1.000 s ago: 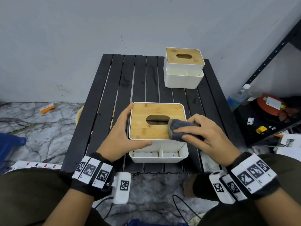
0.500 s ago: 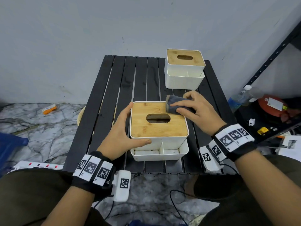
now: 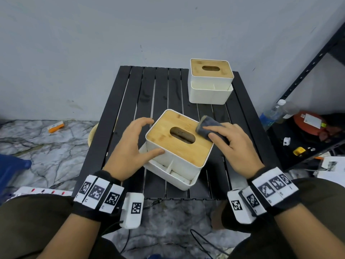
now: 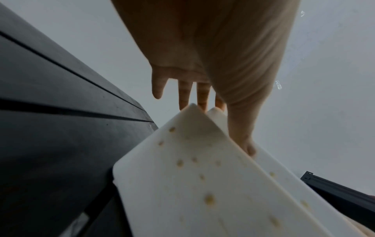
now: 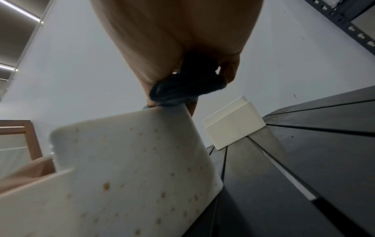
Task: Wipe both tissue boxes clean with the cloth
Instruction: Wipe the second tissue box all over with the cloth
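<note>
The near tissue box, white with a bamboo lid, stands skewed on the black slatted table. Brown spots dot its white side. My left hand holds its left corner, thumb on the front face and fingers by the far-left edge. My right hand grips a folded grey cloth and presses it on the lid's far-right corner. From the right wrist, the cloth shows bunched under the palm. The second tissue box stands untouched at the table's far right.
A dark metal shelf rack stands right of the table, with a water bottle, an orange reel and small items on it. A power strip and a cable lie on the marble floor.
The near box has been turned clockwise under my left hand. My right hand carried the cloth from the lid's near-right part to its far-right corner.
</note>
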